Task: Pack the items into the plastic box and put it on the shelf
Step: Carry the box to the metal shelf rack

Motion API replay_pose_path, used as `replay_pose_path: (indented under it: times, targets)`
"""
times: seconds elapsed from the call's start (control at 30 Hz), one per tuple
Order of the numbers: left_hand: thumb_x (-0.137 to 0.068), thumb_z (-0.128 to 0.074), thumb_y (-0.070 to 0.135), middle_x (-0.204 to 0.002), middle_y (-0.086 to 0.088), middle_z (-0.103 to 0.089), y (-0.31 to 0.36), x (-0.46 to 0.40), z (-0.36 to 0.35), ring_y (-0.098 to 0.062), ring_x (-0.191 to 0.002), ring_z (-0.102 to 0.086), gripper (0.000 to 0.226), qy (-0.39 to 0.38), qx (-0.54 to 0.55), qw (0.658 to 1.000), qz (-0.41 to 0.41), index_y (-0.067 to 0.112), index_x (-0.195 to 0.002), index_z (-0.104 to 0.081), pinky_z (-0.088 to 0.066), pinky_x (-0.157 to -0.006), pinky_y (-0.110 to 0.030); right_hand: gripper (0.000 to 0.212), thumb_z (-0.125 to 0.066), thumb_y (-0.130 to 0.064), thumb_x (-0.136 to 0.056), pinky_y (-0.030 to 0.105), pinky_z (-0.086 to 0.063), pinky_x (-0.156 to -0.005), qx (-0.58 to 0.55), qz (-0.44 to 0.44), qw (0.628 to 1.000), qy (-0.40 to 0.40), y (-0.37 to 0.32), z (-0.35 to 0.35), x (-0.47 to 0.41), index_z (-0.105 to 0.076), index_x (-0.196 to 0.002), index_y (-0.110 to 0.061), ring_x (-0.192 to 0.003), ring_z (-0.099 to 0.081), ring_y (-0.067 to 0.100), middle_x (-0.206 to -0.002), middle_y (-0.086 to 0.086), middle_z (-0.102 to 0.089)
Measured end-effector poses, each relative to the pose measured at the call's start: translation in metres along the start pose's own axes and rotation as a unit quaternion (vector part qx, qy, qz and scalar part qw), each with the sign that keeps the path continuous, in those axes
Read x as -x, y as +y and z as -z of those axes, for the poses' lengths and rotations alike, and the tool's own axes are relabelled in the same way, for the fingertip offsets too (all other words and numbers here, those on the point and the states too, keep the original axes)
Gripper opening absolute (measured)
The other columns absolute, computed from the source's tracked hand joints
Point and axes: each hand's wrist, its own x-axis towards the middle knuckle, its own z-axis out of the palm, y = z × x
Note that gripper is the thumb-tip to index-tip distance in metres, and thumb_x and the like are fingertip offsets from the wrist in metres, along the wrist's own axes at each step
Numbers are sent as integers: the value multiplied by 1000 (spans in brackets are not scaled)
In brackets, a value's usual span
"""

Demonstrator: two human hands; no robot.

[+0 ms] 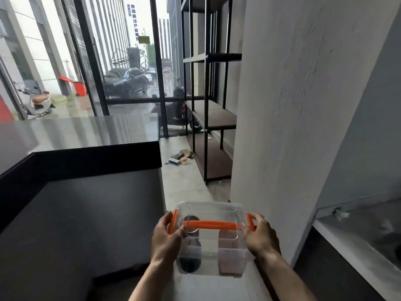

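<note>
hands (213, 240) grip plastic box (209, 255) ends | upright | long axis left-right

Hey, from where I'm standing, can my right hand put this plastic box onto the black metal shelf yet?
Probably not yet. The right hand and left hand hold the plastic box close in, and the shelf stands farther ahead, past the grey wall. The floor between looks passable.

Blue Chinese characters are seen on a white building (135, 22) outside; they cannot be read clearly. Mirrored lettering on the window glass (137, 73) is unreadable.
</note>
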Motion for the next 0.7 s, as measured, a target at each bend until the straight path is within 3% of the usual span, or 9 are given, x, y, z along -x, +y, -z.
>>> replay_pose_path:
  times: [0.23, 0.4, 0.7]
  targets:
    - [-85, -78, 15, -143, -8, -55, 6, -142, -45, -25, -119, -59, 72, -21, 37, 999, -21, 13, -148, -43, -48, -103, -45, 48, -59, -26, -100, 47, -60, -93, 1, 2, 999, 37, -47, -28, -130, -45, -146, -21, -107, -69, 29, -125, 9, -68]
    - [-83, -79, 23, -144, -6, -55, 27, -279, -75, -30, -123, -59, 74, -24, 46, 999, -7, 19, -148, -43, -49, -104, -57, 47, -59, -27, -100, 45, -58, -96, 7, -20, 998, 57, -109, -53, -250, -48, -146, -21, -111, -67, 30, -129, 9, -67]
    - [-85, -78, 21, -147, -7, -52, 64, -480, -132, -30, -125, -57, 72, -25, 16, 999, -20, 19, -148, -43, -49, -103, -51, 48, -60, -31, -99, 47, -57, -97, -3, -22, 998, 52, -184, -84, -442, -49, -145, -18, -115, -66, 33, -131, 11, -66]
